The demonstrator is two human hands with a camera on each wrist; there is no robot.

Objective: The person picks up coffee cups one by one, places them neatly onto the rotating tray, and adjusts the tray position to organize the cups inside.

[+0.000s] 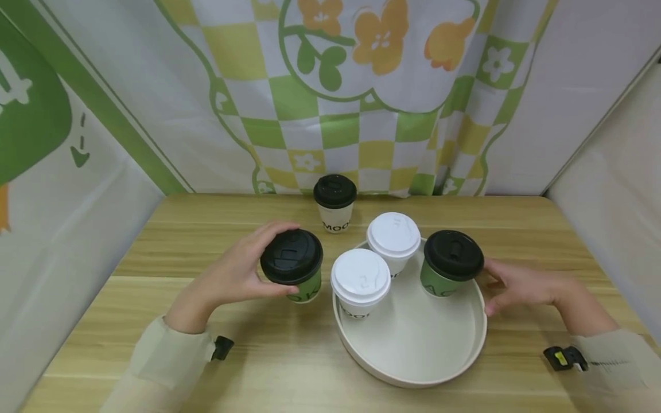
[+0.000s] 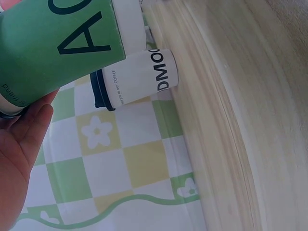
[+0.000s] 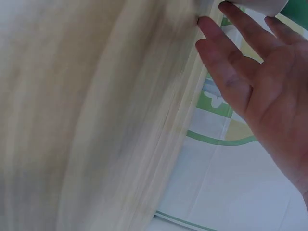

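Left hand (image 1: 242, 269): fingers gripping a green cup (image 1: 294, 261), left of the tray (image 1: 420, 344). Right hand (image 1: 524, 287): fingers loosely extended beside its right rim. Two white-lidded cups (image 1: 360, 281) stand between the hands; far, a black-lidded white cup (image 1: 335, 201).

"DMOO" and "COFFEE" can be read on the far black-lidded cup (image 2: 137, 77), "OK" and "friend" on the left green cup (image 1: 293, 265), "AC" on the right green cup (image 1: 451, 264), "MOO" on the near white-lidded cup (image 1: 360, 283), and a green arrow (image 1: 80, 157) is printed at left
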